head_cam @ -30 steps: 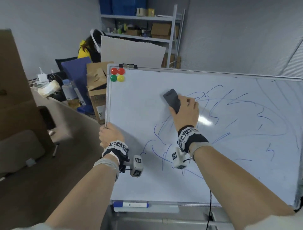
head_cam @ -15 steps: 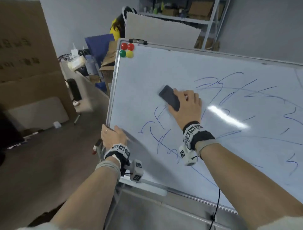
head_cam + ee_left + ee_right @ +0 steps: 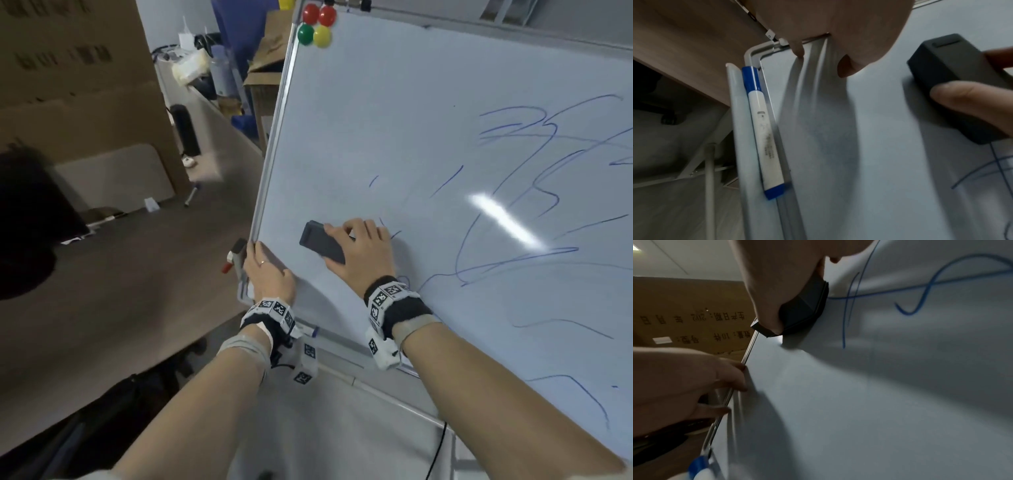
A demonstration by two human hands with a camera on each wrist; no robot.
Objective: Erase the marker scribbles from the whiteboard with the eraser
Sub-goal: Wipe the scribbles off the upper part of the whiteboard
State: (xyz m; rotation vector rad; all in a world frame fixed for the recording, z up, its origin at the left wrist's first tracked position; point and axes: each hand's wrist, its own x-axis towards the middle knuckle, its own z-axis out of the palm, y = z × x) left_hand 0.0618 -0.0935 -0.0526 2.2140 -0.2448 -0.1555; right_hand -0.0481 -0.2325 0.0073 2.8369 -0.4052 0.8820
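A whiteboard point(image 3: 394, 102) on a stand fills the right of the head view, with blue marker scribbles point(image 3: 513, 164) across its middle and right. My right hand point(image 3: 359, 250) grips a dark grey eraser point(image 3: 322, 241) and presses it flat on the board low on the left side. The eraser point(image 3: 953, 78) shows in the left wrist view too, and the eraser point(image 3: 805, 308) sits beside blue lines point(image 3: 920, 287) in the right wrist view. My left hand point(image 3: 269, 270) grips the board's left edge near the bottom corner, fingers behind the frame.
A blue-capped marker point(image 3: 762, 128) lies in the tray under the board. Coloured magnets point(image 3: 317, 25) sit at the board's top left corner. Large cardboard boxes point(image 3: 68, 85) and a cluttered desk point(image 3: 205, 78) stand to the left, over brown floor point(image 3: 137, 274).
My right hand has swept the eraser down and left across the board, and the blue lines in the lower left are gone. The head view has tilted down.
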